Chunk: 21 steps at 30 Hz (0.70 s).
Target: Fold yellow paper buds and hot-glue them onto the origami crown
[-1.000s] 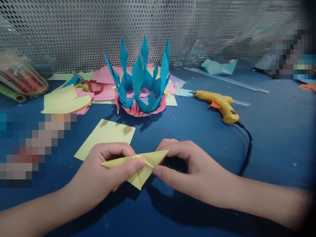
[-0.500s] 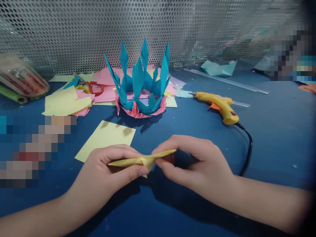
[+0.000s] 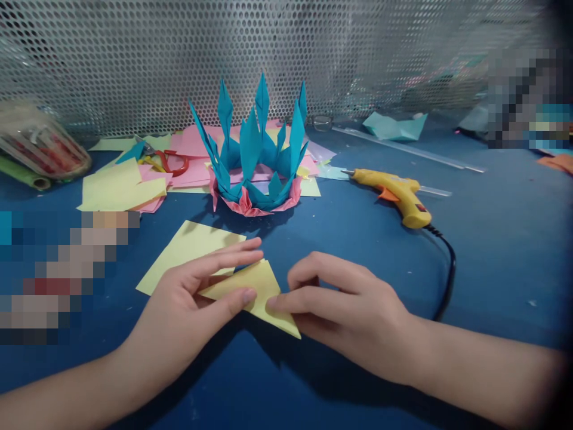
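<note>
Between my hands is a folded piece of yellow paper [image 3: 264, 283], now showing a broad flat face with pointed corners. My left hand [image 3: 197, 304] holds its left side, thumb pressed on the front and fingers behind. My right hand [image 3: 344, 310] pinches the lower right part, with fingers partly curled. Just behind my left hand a flat yellow square sheet [image 3: 188, 248] lies on the blue table [image 3: 250, 382]. Farther back stands a crown of folded blue paper [image 3: 250, 143] with tall points and a pink folded band [image 3: 246, 206] round its base.
A yellow glue gun [image 3: 398, 191] with a black cord lies at right. Clear glue sticks [image 3: 403, 146] and a pale teal paper piece [image 3: 396, 126] are behind it. Red-handled scissors [image 3: 174, 162] rest on coloured papers [image 3: 111, 185] at left, near a clear jar [image 3: 42, 143].
The folded yellow paper has turned from nearly edge-on to face-up. My right hand has shifted down to its lower right part, and my left fingers have straightened.
</note>
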Available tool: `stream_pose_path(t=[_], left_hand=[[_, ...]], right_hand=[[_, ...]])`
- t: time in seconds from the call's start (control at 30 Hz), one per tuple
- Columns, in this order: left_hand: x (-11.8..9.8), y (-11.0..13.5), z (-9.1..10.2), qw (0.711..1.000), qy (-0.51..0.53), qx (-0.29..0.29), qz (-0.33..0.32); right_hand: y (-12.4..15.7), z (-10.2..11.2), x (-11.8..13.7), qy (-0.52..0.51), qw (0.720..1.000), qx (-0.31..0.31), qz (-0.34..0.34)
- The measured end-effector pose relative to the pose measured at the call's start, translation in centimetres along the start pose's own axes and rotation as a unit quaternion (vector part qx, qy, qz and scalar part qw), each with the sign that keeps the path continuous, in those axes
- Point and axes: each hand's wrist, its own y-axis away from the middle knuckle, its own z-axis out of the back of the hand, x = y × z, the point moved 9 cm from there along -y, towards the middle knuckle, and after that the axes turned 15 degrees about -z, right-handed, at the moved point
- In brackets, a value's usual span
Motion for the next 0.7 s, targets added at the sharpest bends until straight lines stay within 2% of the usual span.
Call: stream_pose_path(t=[0.17,0.3,0.43,0.6,0.7], left_hand=[[0.9,0.0,-0.4,0.997,0.067,-0.003,0.044],[1.0,0.0,-1.0,0.991,0.123,0.009,0.053],[1.1,0.1,-1.4,0.988,0.137,0.012,0.066],[1.0,0.3,-1.2,0.990,0.119,-0.004,0.072],[0.6,0.5,-1.0,0.994,0.092,-0.008,0.054]], right_hand=[[-0.5,-0.3,-1.5,-0.135,0.985,0.032,-0.099],[-0.6,-1.2,-3.1,-0.225,0.948,0.067,-0.216],[-0.2,-1.9,-4.4,-0.274,0.909,0.075,-0.306],[0.4,-2.8,-5.1,-0.344,0.857,0.095,-0.372],[0.4,-3.1,-5.1,-0.371,0.842,0.099,-0.379]])
